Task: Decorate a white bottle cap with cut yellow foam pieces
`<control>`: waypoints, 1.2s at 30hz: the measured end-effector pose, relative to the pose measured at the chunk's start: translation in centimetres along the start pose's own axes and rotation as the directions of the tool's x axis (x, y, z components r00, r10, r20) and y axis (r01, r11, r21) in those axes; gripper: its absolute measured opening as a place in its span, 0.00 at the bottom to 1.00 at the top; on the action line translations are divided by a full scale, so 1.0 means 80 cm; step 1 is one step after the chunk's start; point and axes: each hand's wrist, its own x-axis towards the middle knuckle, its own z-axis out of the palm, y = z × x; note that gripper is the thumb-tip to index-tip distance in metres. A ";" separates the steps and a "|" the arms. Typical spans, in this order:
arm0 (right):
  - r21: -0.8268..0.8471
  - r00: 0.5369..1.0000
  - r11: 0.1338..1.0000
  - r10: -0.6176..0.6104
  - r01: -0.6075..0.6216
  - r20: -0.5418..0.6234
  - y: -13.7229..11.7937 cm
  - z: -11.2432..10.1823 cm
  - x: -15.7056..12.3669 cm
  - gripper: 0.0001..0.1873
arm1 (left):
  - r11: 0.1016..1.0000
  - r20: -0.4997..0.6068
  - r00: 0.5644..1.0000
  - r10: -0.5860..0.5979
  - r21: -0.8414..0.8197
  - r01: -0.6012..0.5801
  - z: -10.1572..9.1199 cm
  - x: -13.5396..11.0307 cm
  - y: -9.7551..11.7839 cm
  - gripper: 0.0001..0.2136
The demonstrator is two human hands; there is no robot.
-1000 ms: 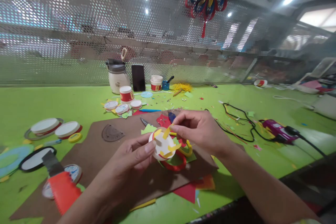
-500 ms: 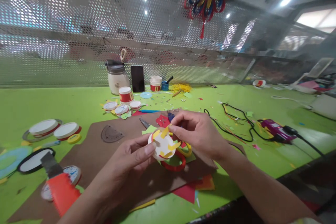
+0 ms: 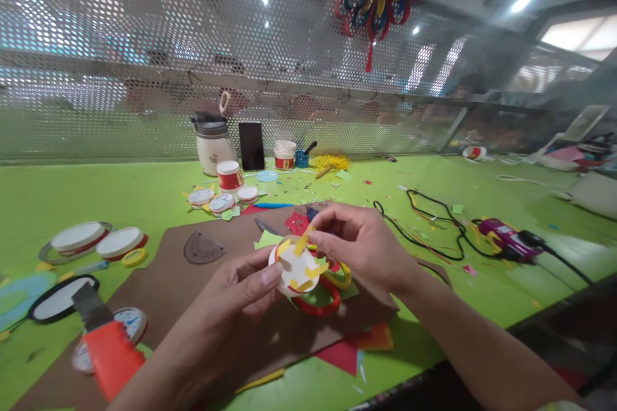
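My left hand (image 3: 255,279) is closed on the edge of a small round white paper lid (image 3: 297,268), its thumb lying over the rim. Several yellow paper strips lie on the lid's white face. Between thumb and forefinger, my right hand (image 3: 354,234) pinches one yellow paper strip (image 3: 302,241) at the lid's upper right edge. Just beneath the hands, scissors with red and yellow handles (image 3: 321,308) rest on a brown board (image 3: 202,308), partly hidden. Green paper (image 3: 267,239) and red paper (image 3: 296,223) lie behind the lid.
A protractor (image 3: 203,248) lies on the board. At left are a red-handled scraper (image 3: 110,353) and round lids (image 3: 120,242). A purple glue gun or similar tool (image 3: 506,239) with black cord lies right. A jug (image 3: 214,144), phone (image 3: 252,146) and paper cups (image 3: 285,155) stand at the back.
The view has shifted slightly. Both hands keep nearly the same pose, with the lid in my left hand and the yellow strip in my right.
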 end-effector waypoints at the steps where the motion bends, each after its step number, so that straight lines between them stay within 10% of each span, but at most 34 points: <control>1: 0.016 1.000 1.000 0.016 -0.017 0.015 0.000 0.000 0.000 0.08 | 1.000 -0.001 1.000 0.009 0.009 -0.009 0.000 0.000 0.000 0.22; 36: 0.081 0.999 0.996 0.028 -0.030 0.019 0.000 -0.001 0.001 0.05 | 0.999 0.023 1.000 0.005 0.037 -0.006 0.003 0.000 0.001 0.16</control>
